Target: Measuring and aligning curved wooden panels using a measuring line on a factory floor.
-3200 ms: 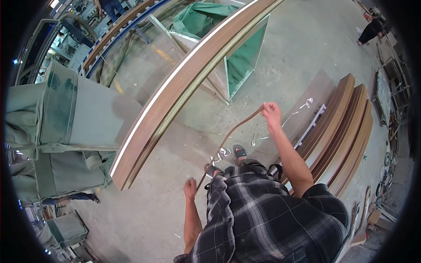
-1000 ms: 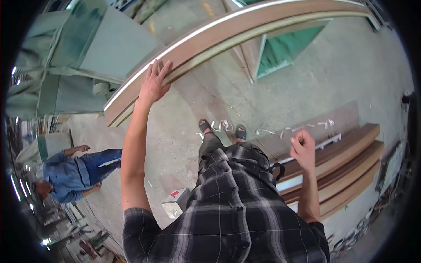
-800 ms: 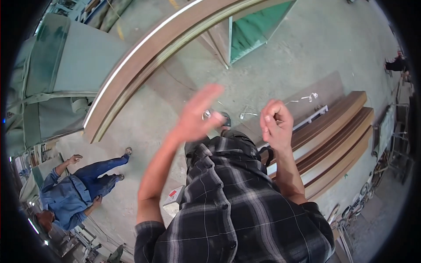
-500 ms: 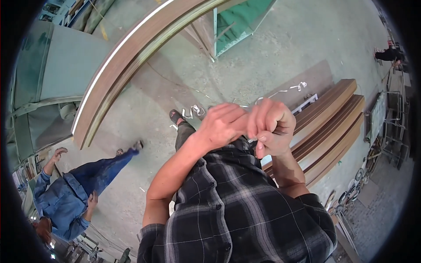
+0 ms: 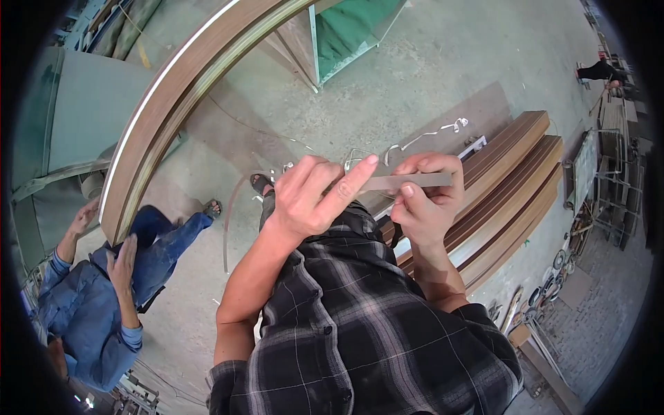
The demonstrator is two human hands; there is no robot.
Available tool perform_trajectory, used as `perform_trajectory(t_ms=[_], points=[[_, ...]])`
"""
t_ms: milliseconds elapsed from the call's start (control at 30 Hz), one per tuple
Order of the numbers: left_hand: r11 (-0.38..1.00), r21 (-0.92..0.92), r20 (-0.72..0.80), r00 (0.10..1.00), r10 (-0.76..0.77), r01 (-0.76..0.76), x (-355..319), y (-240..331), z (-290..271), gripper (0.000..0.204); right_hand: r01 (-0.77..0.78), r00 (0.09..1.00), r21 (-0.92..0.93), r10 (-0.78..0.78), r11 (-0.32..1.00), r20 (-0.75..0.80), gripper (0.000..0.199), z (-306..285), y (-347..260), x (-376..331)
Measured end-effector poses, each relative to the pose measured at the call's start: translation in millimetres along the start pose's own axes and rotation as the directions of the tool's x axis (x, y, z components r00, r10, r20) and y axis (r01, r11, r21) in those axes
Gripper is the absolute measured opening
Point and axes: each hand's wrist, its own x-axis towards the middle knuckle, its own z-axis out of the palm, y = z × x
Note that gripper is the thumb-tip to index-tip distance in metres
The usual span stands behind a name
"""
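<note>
My right hand [image 5: 427,202] pinches a thin flat grey-brown strip [image 5: 417,181] in front of my chest. My left hand [image 5: 312,197] is beside it with fingers stretched out and apart, its index fingertip lying on the strip's left end. A long thin length of the same kind of strip [image 5: 228,225] curves down to the concrete floor left of my left hand; whether it joins the held piece is hidden. A large curved wooden arch [image 5: 159,104] with a pale edge stands across the upper left.
A person in blue [image 5: 97,304] sits at lower left with hands at the arch's lower end. Stacked curved wooden boards [image 5: 512,180] lie at right beside pale shavings [image 5: 443,131]. A green-panelled frame [image 5: 353,28] stands at top. Another person [image 5: 598,69] is far right.
My left hand left the arch and came over to my right hand. The two hands met at the strip and have since spread apart, showing the strip between them.
</note>
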Motion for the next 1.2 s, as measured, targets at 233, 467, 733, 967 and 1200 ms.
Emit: perform_trajectory(t_ms=[233,467,733,967,1200], points=[[0.968,-0.185,0.068,0.985,-0.161,0.171,-2,24,-5,0.033,-0.12,0.988,-0.147,0.104,0.982,-0.111,0.024,-12,-9,-9],[0.644,-0.455,0.388,0.788,-0.478,0.615,-19,43,-26,0.016,-0.156,0.986,0.015,0.157,0.988,-0.06,0.007,-10,9,-16],[0.332,-0.59,0.51,0.658,-0.554,0.736,-66,-20,-26,0.029,-0.182,0.974,-0.111,0.195,0.977,0.113,0.007,32,42,35],[0.403,-0.496,0.588,0.639,-0.496,0.769,-91,-33,-19,0.023,-0.084,0.989,-0.011,0.085,0.996,0.123,0.007,39,14,70],[0.573,-0.347,0.616,0.641,-0.457,0.742,-110,-40,-15,0.02,0.091,0.995,0.071,-0.088,0.993,-0.05,0.007,2,-24,93]])
